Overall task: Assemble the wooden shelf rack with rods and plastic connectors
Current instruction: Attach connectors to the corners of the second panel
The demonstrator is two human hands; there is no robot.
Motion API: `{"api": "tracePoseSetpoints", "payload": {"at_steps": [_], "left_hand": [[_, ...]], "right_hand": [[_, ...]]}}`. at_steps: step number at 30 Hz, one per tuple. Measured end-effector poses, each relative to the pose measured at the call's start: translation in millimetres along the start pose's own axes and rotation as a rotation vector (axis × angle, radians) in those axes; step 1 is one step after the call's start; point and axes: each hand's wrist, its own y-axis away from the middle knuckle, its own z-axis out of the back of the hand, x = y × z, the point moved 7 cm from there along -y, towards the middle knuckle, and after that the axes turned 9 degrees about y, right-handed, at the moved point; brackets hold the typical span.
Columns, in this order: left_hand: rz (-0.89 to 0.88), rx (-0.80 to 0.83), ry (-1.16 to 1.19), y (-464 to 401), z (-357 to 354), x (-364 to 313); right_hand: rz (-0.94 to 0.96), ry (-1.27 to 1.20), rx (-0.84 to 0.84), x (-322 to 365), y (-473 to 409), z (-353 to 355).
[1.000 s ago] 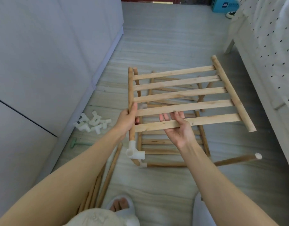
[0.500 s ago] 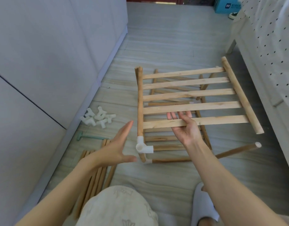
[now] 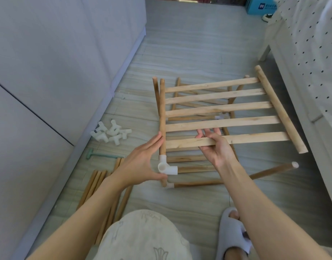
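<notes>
I hold a wooden slatted shelf panel [image 3: 223, 121] above the floor, tilted. Its near left rod end carries a white plastic connector [image 3: 168, 167]. My left hand [image 3: 142, 162] lies against that rod with straight fingers, and the thumb touches the connector's underside. My right hand [image 3: 215, 152] is palm up under the nearest slat, with the fingertips showing beyond it. A second slatted panel [image 3: 189, 158] with a rod and a connector lies on the floor beneath, partly hidden.
A pile of white connectors [image 3: 110, 133] and a green tool [image 3: 99, 155] lie by the grey wall [image 3: 49, 72]. A bundle of loose rods [image 3: 97, 182] is on the floor at left, and a capped rod [image 3: 273, 170] at right. A bed [image 3: 311, 53] borders the right side.
My left hand released the panel's left rod, drew back open, and has now returned to the rod's lower end beside the connector. My right hand stayed under the slat.
</notes>
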Motion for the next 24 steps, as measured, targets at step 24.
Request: {"api": "tracePoseSetpoints", "payload": {"at_steps": [24], "left_hand": [[0.490, -0.309, 1.093, -16, -25, 21]], "right_hand": [[-0.124, 0.082, -0.145, -12, 13, 8]]}}
